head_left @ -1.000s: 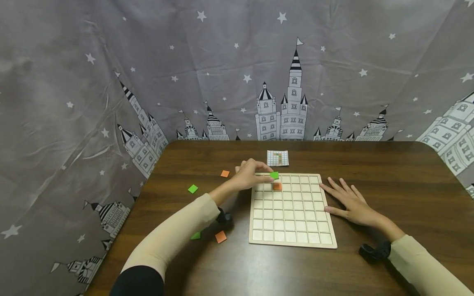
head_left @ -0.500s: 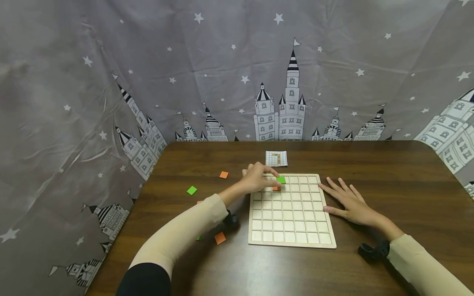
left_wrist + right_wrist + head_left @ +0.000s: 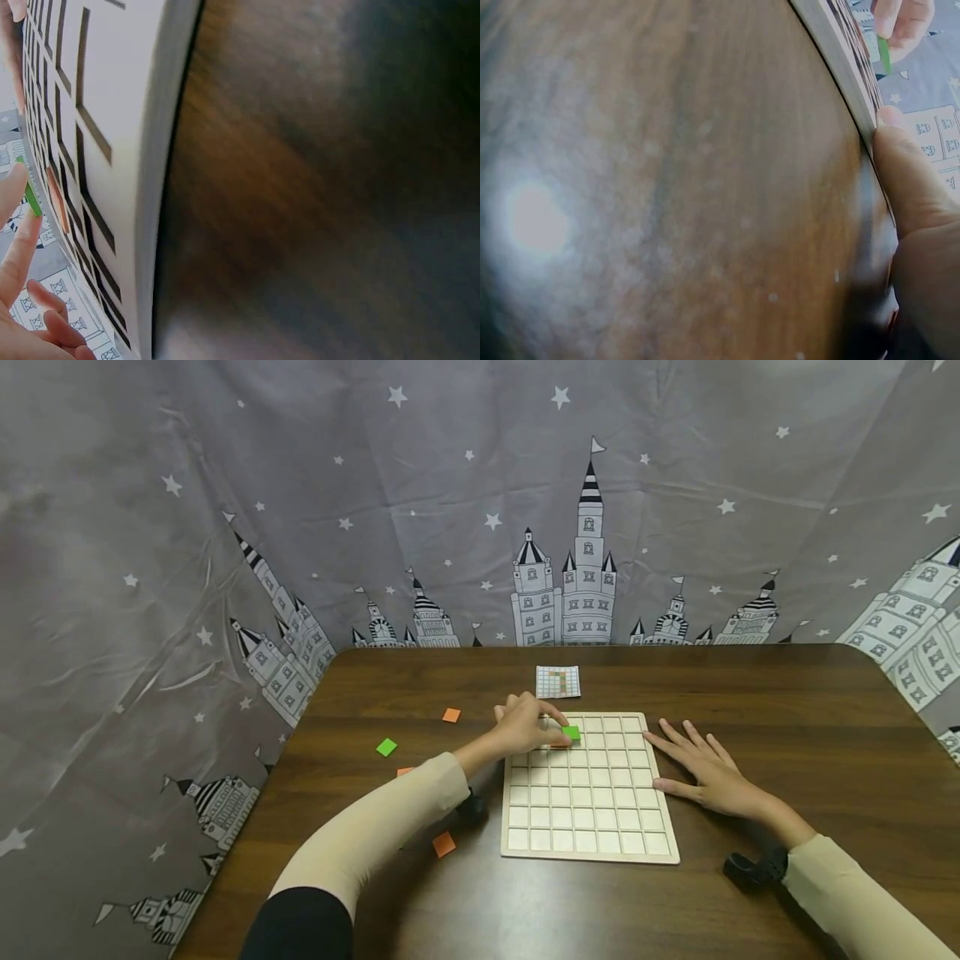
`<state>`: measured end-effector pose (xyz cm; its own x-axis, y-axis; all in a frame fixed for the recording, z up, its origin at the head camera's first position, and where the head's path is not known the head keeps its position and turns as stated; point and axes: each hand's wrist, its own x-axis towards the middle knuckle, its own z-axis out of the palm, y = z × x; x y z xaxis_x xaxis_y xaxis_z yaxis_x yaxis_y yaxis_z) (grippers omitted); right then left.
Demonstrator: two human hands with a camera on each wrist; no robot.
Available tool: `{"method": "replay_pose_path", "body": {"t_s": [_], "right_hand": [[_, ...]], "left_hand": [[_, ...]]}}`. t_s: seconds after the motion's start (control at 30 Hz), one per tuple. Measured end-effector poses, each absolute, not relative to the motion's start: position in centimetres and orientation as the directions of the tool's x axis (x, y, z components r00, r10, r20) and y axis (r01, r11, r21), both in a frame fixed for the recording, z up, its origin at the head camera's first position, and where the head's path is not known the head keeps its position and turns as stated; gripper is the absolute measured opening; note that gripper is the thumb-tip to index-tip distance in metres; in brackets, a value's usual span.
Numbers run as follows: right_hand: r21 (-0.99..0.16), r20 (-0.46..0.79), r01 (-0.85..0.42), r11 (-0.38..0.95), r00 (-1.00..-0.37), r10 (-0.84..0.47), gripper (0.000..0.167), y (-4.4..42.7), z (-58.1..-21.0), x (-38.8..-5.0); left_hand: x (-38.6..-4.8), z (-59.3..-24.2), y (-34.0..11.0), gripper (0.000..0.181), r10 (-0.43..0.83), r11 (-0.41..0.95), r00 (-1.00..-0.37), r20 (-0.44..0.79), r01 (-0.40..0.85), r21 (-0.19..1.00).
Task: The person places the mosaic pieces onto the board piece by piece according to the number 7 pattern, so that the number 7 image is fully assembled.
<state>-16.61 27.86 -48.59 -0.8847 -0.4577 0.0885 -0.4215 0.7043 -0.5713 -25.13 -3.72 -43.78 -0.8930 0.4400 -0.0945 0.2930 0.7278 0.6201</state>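
Observation:
A pale gridded board [image 3: 590, 787] lies on the brown table. Over its upper left part, the left hand [image 3: 521, 727] pinches a green tile [image 3: 572, 732] between thumb and finger. The left wrist view shows that green tile [image 3: 32, 199] held on edge above the board, close to an orange tile [image 3: 57, 199] set in a cell. From the head, the fingers mostly cover this orange tile. At the board's right edge the right hand [image 3: 708, 772] is spread with straight fingers, its thumb and a fingertip touching the rim. The right thumb [image 3: 911, 176] meets the board's side in the right wrist view.
A small printed grid card [image 3: 558, 682] lies behind the board. Left of the board are a loose green tile [image 3: 387, 747] and orange tiles [image 3: 452, 715], [image 3: 444, 844] on the table; another orange tile [image 3: 405, 771] is partly hidden by the left sleeve.
The left hand has moved right with the green tile, from the board's back edge to farther over the cells, now covering most of the orange tile. The right hand stays in place.

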Motion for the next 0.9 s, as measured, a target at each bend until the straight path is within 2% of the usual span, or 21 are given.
{"method": "replay_pose_path", "body": {"t_s": [0.47, 0.73, 0.9], "right_hand": [[-0.565, 0.165, -0.467, 0.681, -0.872, -0.461, 0.072, 28.1, -49.8, -16.8], [-0.565, 0.085, -0.418, 0.711, -0.887, -0.454, 0.072, 27.8, -48.6, -16.6], [-0.561, 0.107, -0.431, 0.706, -0.884, -0.455, 0.071, 27.9, -48.9, -16.6]], "left_hand": [[-25.3, -44.7, -3.4, 0.026, 0.470, 0.730, -0.880, -0.062, 0.349, 0.587], [-25.3, -44.8, -3.3, 0.026, 0.468, 0.728, -0.882, -0.051, 0.352, 0.588], [-25.3, -44.8, -3.1, 0.026, 0.464, 0.728, -0.884, -0.057, 0.343, 0.593]]}}
